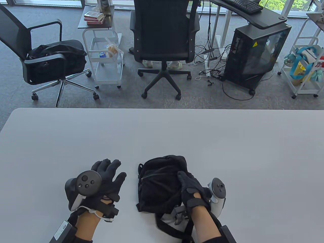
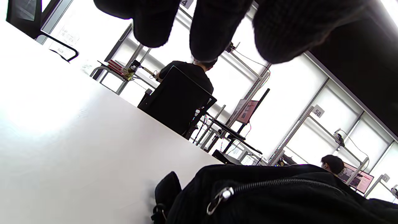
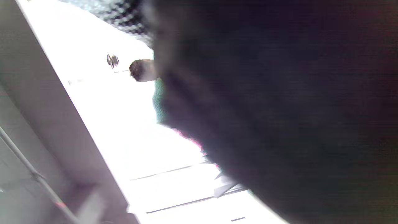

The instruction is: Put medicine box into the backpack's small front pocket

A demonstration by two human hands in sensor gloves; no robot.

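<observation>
A small black backpack [image 1: 159,184] lies on the white table [image 1: 162,136] near the front edge. It also shows in the left wrist view [image 2: 279,196], with a closed zipper and its metal pull [image 2: 222,194]. My right hand [image 1: 191,189] rests flat on the backpack's right side. My left hand [image 1: 110,174] lies just left of the backpack with fingers spread, holding nothing. Its fingertips [image 2: 217,28] hang above the table in the left wrist view. No medicine box is in view. The right wrist view is filled by dark blurred fabric [image 3: 279,109].
The backpack's straps and a grey buckle [image 1: 178,215] trail toward the table's front edge. Beyond the table's far edge stand two office chairs [image 1: 162,43], white carts [image 1: 106,58] and a computer tower [image 1: 255,55].
</observation>
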